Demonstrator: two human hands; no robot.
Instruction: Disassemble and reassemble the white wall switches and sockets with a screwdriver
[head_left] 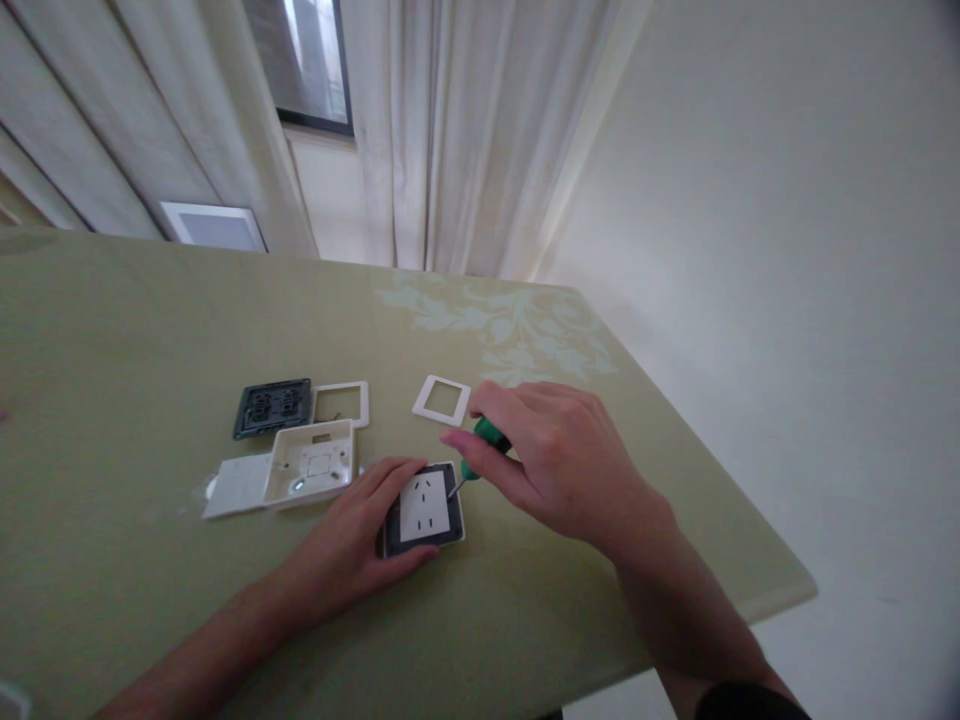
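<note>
A wall socket with a white face and dark grey surround lies on the table near its front edge. My left hand grips it from the left, fingers along the far edge and thumb along the near edge. In my right hand is a screwdriver with a green handle, closed between thumb and fingers. Its thin shaft slants down to the right side of the socket, and the tip meets the dark surround there. Whether a screw sits under the tip is too small to tell.
A white square frame lies beyond the socket. To the left are a white back box, a dark switch module, another white frame and a white plate. The green-covered table ends at the right, beside a wall.
</note>
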